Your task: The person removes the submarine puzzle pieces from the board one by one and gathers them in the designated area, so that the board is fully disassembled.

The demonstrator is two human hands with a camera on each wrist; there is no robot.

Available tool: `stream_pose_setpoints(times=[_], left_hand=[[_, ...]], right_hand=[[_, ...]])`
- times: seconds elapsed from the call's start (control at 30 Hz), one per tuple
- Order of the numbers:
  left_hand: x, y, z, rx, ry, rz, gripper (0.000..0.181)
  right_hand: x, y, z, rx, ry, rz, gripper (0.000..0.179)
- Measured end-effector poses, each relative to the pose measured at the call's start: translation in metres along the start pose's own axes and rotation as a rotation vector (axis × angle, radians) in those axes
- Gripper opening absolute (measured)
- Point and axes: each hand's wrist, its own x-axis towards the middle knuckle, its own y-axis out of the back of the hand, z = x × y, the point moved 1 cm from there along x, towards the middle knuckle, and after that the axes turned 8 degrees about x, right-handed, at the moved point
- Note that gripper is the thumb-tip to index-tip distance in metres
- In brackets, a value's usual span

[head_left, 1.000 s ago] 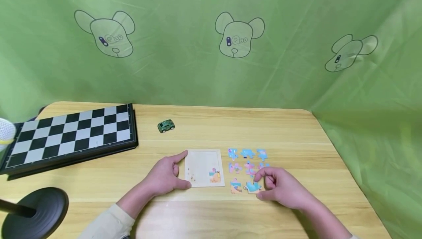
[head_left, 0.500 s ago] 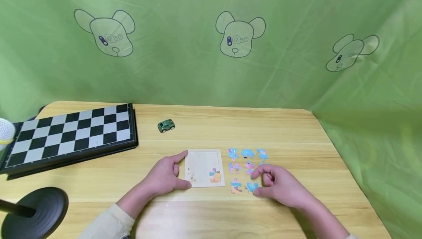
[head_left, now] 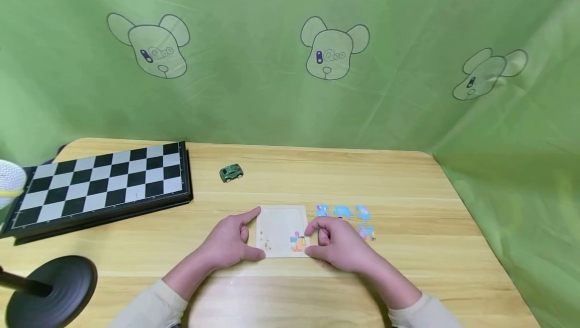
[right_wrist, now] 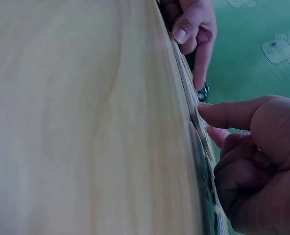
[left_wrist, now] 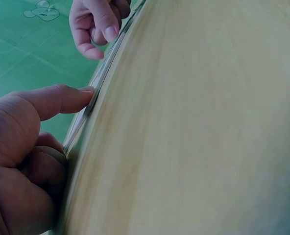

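A square wooden puzzle tray [head_left: 281, 222] lies on the table in the head view, with one pink, blue and orange puzzle piece [head_left: 297, 243] in its lower right corner. My left hand [head_left: 228, 242] holds the tray's left side, index finger at the upper corner and thumb at the lower one. Against the right side, the thumb and index finger of my right hand [head_left: 337, 242] touch the rim; their other fingers are curled. Loose blue puzzle pieces [head_left: 343, 212] lie just beyond that hand, which hides others. Both wrist views see the tray [right_wrist: 186, 90] edge-on.
A folded chessboard [head_left: 101, 182] lies at the left, near a round black stand base [head_left: 52, 290]. Behind the tray sits a small green toy car [head_left: 231, 172]. A green curtain [head_left: 254, 106] hangs along the table's [head_left: 399, 182] back and right.
My right hand has moved left from the loose puzzle pieces to the tray's right side. More pieces are now hidden under it. The left hand stays at the tray's left side.
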Motion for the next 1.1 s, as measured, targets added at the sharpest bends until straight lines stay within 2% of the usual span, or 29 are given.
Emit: stream_pose_setpoints(times=[0.13, 0.4, 0.8, 0.93, 1.1], left_hand=[[0.0, 0.0, 0.0, 0.005, 0.002, 0.003, 0.103], [0.0, 0.0, 0.0, 0.01, 0.006, 0.006, 0.102], [0.0, 0.0, 0.001, 0.008, 0.005, 0.009, 0.102], [0.0, 0.0, 0.0, 0.011, 0.005, 0.007, 0.101], [0.0, 0.0, 0.001, 0.01, 0.009, 0.007, 0.101]], right_hand=[[0.006, -0.004, -0.003, -0.022, 0.007, -0.009, 0.024], [0.013, -0.008, -0.008, 0.017, -0.039, -0.017, 0.025], [0.02, -0.011, -0.009, -0.065, 0.009, -0.045, 0.024], [0.018, -0.009, -0.011, -0.025, 0.009, -0.049, 0.024], [0.013, -0.003, -0.014, 0.046, -0.039, -0.04, 0.024]])
